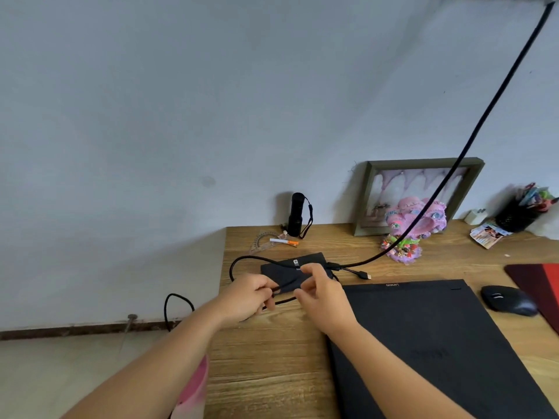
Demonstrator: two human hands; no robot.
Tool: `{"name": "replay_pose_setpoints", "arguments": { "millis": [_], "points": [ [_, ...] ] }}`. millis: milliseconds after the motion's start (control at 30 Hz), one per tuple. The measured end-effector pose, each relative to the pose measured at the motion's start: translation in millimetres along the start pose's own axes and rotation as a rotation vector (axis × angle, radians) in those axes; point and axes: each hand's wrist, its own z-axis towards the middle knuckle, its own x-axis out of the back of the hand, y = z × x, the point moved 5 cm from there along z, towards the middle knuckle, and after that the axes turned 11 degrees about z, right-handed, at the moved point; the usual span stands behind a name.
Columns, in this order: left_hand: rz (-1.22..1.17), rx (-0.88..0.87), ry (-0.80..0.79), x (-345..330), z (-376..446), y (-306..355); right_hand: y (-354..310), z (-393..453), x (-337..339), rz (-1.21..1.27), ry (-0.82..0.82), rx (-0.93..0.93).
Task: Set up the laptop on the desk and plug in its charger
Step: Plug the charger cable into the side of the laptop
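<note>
The desk [272, 373] shows a warm brown wood grain. On it the laptop [423, 343] is matte black — so are the charger brick [290, 269], its cable [472, 140], the mouse [508, 300] and the torch [296, 214]. The figurine [414, 225] is pink with glitter — the mouse pad [541, 282] is red.

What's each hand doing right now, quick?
Left hand: grip closed on the cable.
Right hand: fingers pinch the same cable over the charger.
</note>
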Motion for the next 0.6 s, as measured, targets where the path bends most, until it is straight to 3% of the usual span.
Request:
{"name": "replay_pose_setpoints", "arguments": {
  "millis": [267,533,600],
  "points": [
    [-0.009,-0.049,-0.294,9.9,-57.4,-34.0,26.9,12.4,-4.3,0.045,-0.040,-0.205],
    [0.042,0.025,-0.247,9.2,-64.3,-61.5,3.2,7.2,-14.3,0.029,0.070,-0.078],
    [0.013,0.023,-0.142,13.1,-59.5,-55.8,-4.0,1.1,-14.2,0.066,0.095,-0.025]
  ]
}}
